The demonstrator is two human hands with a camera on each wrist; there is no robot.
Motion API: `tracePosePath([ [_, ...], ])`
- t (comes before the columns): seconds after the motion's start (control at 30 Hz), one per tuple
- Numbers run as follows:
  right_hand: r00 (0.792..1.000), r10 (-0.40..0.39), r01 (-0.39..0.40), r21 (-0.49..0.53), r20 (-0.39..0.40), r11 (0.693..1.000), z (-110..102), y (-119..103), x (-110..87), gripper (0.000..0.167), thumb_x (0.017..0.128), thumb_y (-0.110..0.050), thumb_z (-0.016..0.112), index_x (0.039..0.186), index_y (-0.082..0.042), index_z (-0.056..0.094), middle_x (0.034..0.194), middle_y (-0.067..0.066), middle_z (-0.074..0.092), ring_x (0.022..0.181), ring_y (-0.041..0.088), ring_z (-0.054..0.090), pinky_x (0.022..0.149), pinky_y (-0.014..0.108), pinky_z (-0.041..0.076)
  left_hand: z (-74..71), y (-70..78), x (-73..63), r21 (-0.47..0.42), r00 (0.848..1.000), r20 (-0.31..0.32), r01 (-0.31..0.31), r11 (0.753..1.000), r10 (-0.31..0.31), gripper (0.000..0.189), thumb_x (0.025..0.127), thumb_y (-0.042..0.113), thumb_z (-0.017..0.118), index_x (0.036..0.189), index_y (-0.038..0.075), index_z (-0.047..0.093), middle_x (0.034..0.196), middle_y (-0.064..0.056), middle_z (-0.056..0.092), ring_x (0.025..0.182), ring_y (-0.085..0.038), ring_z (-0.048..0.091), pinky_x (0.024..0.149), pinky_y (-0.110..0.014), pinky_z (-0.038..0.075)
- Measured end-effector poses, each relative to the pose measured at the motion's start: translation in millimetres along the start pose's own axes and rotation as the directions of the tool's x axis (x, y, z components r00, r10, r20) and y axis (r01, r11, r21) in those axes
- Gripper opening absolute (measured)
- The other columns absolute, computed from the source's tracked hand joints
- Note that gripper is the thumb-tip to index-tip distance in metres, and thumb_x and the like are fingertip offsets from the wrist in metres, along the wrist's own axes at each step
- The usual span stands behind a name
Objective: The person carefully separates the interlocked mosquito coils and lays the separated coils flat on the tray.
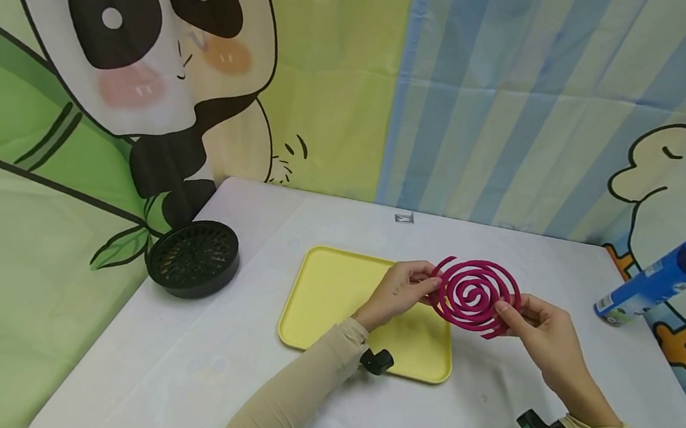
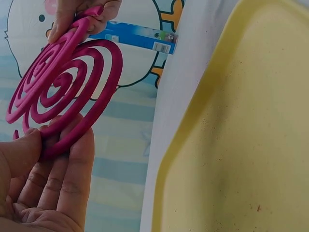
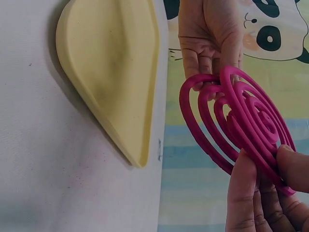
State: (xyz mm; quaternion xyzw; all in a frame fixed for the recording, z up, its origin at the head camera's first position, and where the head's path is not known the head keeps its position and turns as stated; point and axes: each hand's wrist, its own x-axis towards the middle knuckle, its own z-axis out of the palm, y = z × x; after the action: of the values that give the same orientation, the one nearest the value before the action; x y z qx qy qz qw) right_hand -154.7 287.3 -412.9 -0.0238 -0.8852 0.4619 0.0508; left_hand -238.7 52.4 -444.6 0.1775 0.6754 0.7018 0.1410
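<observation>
Two pink mosquito coils are held up in the air, overlapping in the head view and tilted at an angle to each other. My left hand pinches the edge of one coil between thumb and fingers. With the thumb on top and fingers beneath, my right hand pinches the other coil at its edge. The spirals lie close together, and a gap shows between their strands in both wrist views. Behind and below my left hand lies a yellow tray, flat on the table.
A round black container with a slotted top stands at the table's left edge. By the right edge is a blue spray can. The white table meets a printed cloth backdrop at the rear.
</observation>
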Motion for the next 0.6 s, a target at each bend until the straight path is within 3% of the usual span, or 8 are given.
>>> tracePosePath([
  [0.17, 1.000, -0.002, 0.002, 0.005, -0.013, 1.000, -1, -2, -1.6, 0.043, 0.100, -0.033, 0.064, 0.120, 0.005, 0.063, 0.102, 0.013, 0.074, 0.076, 0.004, 0.071, 0.070, 0.015, 0.058, -1.5, -0.7, -1.1, 0.007, 1.000, -0.012, -0.004, 1.000, 0.004, 0.009, 0.099, 0.012, 0.065, 0.101, 0.005, 0.071, 0.093, -0.007, 0.075, 0.080, -0.009, 0.071, 0.074, -0.028, 0.063],
  [0.4, 0.999, -0.013, 0.013, 0.009, -0.031, 1.000, -6, 0, -3.3, 0.044, 0.100, -0.036, 0.063, 0.119, 0.004, 0.063, 0.092, -0.014, 0.071, 0.078, 0.006, 0.073, 0.071, 0.015, 0.058, -5.0, -2.9, -4.0, 0.013, 0.999, -0.031, -0.016, 1.000, 0.016, 0.010, 0.099, 0.014, 0.065, 0.101, 0.005, 0.071, 0.094, -0.007, 0.076, 0.081, -0.009, 0.071, 0.074, -0.028, 0.063],
  [0.6, 0.999, -0.005, 0.005, 0.013, -0.048, 1.000, -10, 2, -4.8, 0.047, 0.101, -0.037, 0.062, 0.122, 0.005, 0.061, 0.089, -0.022, 0.067, 0.077, 0.001, 0.071, 0.070, 0.015, 0.058, -9.3, -1.9, -7.0, 0.023, 0.998, -0.048, -0.033, 0.999, 0.035, 0.010, 0.099, 0.012, 0.065, 0.101, 0.004, 0.071, 0.092, -0.008, 0.075, 0.079, -0.010, 0.071, 0.074, -0.029, 0.063],
])
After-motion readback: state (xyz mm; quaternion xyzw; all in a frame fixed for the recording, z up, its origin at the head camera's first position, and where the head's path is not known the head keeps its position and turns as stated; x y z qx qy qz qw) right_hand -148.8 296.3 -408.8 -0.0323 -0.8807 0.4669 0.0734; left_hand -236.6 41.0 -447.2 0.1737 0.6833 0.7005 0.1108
